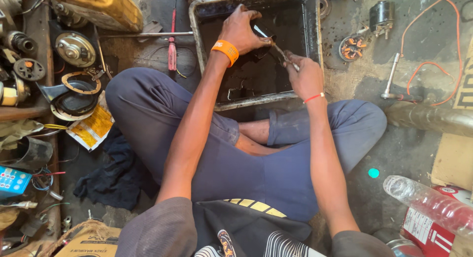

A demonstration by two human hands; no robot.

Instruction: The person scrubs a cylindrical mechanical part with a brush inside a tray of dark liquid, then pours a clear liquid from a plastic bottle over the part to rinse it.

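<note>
Left hand hides dark part

Small dark metal part and thin metal tool, over oily tray.

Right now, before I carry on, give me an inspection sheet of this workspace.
Surface: dirty concrete floor, stained dark.
Job's things: metal tray of black liquid; small dark part and thin metal tool held over it.
Clutter: red screwdriver, horn parts, plastic bottle, dark rag.
Grippers: left hand grips the part; right hand holds the tool.
Cables: orange wire loose on the floor.
Surroundings: person sits cross-legged; cardboard at right.
</note>
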